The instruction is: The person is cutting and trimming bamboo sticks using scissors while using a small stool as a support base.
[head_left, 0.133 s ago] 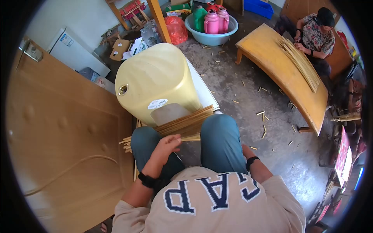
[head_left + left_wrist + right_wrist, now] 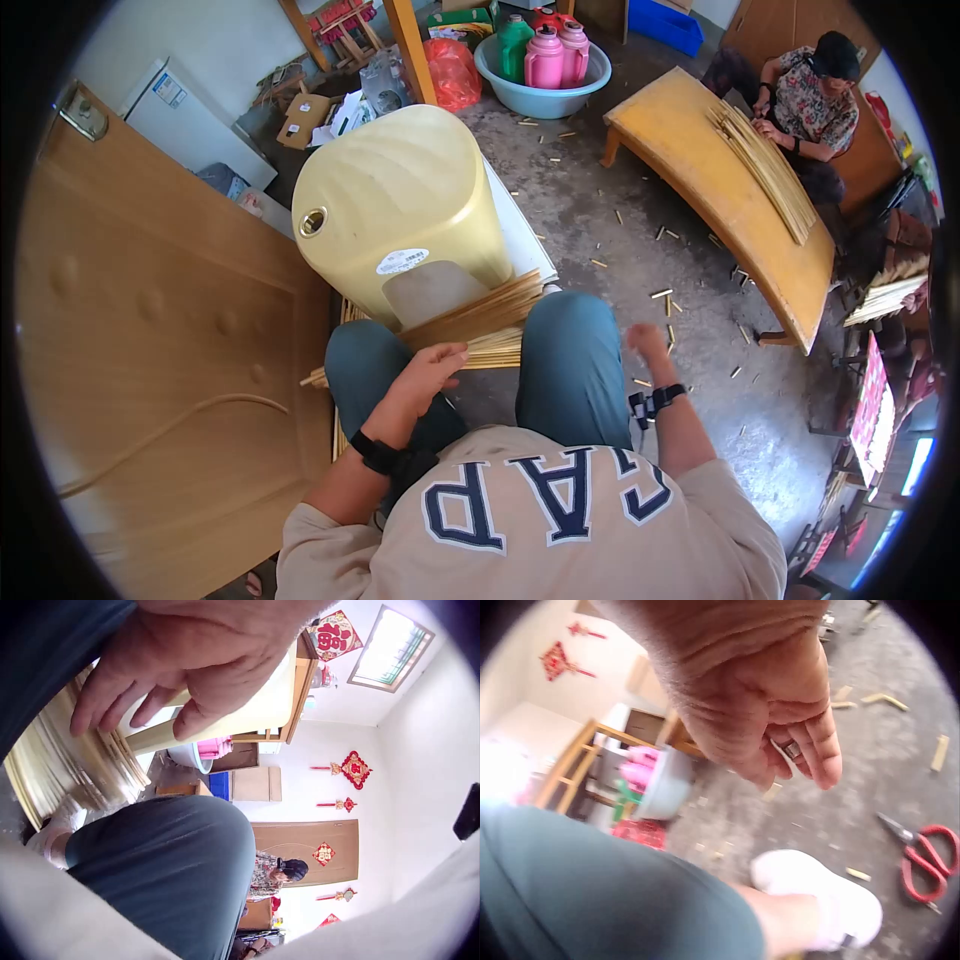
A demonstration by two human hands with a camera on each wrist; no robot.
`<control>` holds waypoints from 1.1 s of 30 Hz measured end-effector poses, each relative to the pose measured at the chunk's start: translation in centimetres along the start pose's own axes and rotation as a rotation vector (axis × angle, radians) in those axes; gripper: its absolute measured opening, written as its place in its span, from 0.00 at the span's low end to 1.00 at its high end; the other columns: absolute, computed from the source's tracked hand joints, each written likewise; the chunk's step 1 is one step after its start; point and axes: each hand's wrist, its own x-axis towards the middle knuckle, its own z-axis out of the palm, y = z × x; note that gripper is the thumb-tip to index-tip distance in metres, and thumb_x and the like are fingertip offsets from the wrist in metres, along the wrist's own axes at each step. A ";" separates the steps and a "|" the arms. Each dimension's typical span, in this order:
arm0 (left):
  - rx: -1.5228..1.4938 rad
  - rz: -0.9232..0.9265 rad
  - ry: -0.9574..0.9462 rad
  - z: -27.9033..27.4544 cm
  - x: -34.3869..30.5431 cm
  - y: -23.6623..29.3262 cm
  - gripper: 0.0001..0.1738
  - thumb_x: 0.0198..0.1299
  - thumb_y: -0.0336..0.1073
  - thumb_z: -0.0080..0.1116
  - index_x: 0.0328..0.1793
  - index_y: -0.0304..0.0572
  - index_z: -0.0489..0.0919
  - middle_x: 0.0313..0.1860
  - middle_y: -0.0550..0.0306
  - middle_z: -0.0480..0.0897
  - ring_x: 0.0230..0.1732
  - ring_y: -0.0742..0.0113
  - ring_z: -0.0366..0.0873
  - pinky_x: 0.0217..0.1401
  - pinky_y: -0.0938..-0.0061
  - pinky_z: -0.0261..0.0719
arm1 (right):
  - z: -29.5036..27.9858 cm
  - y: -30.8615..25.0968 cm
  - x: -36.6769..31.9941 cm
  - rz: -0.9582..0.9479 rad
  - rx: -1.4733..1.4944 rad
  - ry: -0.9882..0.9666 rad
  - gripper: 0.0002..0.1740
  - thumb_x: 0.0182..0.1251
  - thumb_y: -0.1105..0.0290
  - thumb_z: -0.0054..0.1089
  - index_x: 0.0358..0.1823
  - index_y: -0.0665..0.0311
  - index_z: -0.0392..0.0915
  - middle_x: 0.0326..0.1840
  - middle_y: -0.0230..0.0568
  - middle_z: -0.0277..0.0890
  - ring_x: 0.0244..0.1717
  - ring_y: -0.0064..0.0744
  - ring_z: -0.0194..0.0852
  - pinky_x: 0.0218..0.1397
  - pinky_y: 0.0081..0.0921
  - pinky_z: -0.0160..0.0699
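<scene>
In the head view my left hand [image 2: 425, 375] is over a bundle of long thin straw-coloured strips [image 2: 485, 318], which lies across in front of my knees. In the left wrist view its fingers [image 2: 112, 697] extend loosely at the strips, the thumb apart from them. To the right of my right knee is my right hand [image 2: 648, 345], out over the floor. Its fingers are loosely bent in the right wrist view, with a small silvery band [image 2: 791, 750] at one of them. Red-handled scissors [image 2: 922, 859] lie on the floor beyond that hand, near a white shoe [image 2: 817, 896].
A big yellowish plastic container [image 2: 400, 200] stands before my knees, a wooden door [image 2: 170, 330] at left. Short cut pieces [image 2: 661, 294] litter the floor. At right, another person [image 2: 815, 100] sits behind a wooden table [image 2: 690, 150] bearing more strips. A basin [image 2: 545, 95] holds flasks.
My right hand has come forward and outward from beside the right knee. My left hand stays almost in place, and more of the lower strips show beside it.
</scene>
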 end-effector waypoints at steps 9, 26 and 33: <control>-0.032 0.156 0.034 -1.2 1.0 -0.9 0.23 0.60 0.42 0.56 0.56 0.32 0.75 0.46 0.57 0.78 0.46 0.71 0.73 0.50 0.77 0.70 | -19.2 -21.8 -13.4 -0.709 0.099 0.134 0.16 0.56 0.72 0.63 0.46 0.67 0.76 0.42 0.50 0.77 0.38 0.43 0.79 0.40 0.31 0.78; 0.812 0.167 -0.364 1.1 10.0 -7.9 0.35 0.44 0.51 0.67 0.54 0.33 0.75 0.51 0.40 0.78 0.53 0.50 0.75 0.53 0.66 0.72 | -35.0 -28.6 -25.2 -0.197 0.457 -0.345 0.35 0.51 0.60 0.68 0.57 0.74 0.69 0.54 0.51 0.72 0.53 0.39 0.75 0.48 0.29 0.75; 0.466 0.302 -0.437 -1.9 0.2 2.2 0.28 0.54 0.47 0.61 0.56 0.36 0.75 0.51 0.46 0.78 0.51 0.59 0.76 0.51 0.69 0.73 | -39.6 -36.9 -21.5 -0.390 0.108 -0.128 0.43 0.55 0.41 0.58 0.59 0.73 0.63 0.46 0.51 0.76 0.42 0.34 0.81 0.32 0.20 0.83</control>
